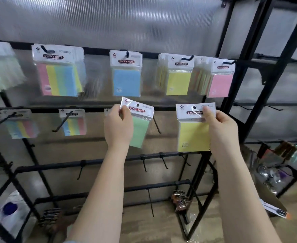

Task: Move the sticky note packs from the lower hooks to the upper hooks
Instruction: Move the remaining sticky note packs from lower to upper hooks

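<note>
the left grip (118, 126) pinches the white header of a green sticky note pack (138, 125). the right grip (220, 128) pinches a yellow sticky note pack (194, 134) by its header. beyond both grips, above them, packs hang on the upper hooks (187, 58).

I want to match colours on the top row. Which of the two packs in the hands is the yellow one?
The yellow pack, pinched at its header by the right hand. The left hand holds the green pack, tilted.
</note>
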The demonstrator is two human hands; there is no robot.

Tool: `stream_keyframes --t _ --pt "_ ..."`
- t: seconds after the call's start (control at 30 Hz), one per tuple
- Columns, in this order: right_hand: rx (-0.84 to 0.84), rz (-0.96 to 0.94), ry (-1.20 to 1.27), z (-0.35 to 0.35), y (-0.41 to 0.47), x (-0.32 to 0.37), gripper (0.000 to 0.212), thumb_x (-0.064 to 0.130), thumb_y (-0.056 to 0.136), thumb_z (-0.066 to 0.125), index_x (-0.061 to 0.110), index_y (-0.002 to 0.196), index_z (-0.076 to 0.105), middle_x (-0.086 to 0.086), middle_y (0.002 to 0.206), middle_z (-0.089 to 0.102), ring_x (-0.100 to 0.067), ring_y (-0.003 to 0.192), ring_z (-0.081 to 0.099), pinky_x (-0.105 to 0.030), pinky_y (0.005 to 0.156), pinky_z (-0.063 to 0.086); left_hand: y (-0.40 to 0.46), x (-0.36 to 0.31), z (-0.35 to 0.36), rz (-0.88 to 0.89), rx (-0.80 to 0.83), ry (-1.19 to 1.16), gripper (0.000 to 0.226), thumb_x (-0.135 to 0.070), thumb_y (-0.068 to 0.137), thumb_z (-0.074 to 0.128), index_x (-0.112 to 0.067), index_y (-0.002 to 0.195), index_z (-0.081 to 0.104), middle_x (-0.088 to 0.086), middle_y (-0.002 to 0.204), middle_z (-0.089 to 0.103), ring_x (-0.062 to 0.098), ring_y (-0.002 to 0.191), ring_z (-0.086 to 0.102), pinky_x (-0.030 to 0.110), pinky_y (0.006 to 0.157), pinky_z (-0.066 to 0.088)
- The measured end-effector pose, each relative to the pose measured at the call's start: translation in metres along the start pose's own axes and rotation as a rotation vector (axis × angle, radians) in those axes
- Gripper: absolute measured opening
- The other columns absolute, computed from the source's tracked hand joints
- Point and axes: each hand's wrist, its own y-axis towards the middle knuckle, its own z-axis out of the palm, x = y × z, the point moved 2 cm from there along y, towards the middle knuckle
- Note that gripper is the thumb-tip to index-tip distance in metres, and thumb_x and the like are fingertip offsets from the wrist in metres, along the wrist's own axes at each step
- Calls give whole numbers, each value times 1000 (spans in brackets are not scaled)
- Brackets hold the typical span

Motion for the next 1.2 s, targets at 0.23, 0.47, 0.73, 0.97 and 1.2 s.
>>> stream_keyframes --t 0.23,0.47,0.73,0.97,1.2 --pt "102 -66 47 -9 49 9 20 36 92 58 23 80 66 -2 83 60 -13 73 50 -27 66 39 -17 -18 5 -38 -120 59 31 -25 99 38 -6 75 44 -10 63 47 6 50 44 13 43 30" --pt "72 -183 158 18 86 36 26 34 92 59 26 68 56 10 64 53 -4 57 45 -15 53 37 -9 -29 11 -15 -179 118 37 -22 97 41 -19 61 32 -8 56 41 9 48 37 24 46 23" --pt "-60 -236 203 49 121 51 32 33 90 61 14 68 47 1 64 43 -6 54 34 -19 52 29 19 -34 17 46 -166 106 39 -22 98 41 -22 60 31 -9 57 41 7 49 40 11 40 27" --pt "-115 -215 188 62 137 44 33 32 89 62 15 67 45 7 59 43 -6 53 35 -16 51 31 37 -31 16 60 -160 59 39 -23 97 40 -21 60 31 -7 57 41 -4 49 44 14 39 25" --pt "-164 -205 206 70 148 34 37 30 86 62 14 60 41 8 53 44 -6 50 33 -19 52 31 47 -27 15 81 -172 55 40 -22 97 41 -21 59 28 -7 55 38 -5 47 41 13 39 26"
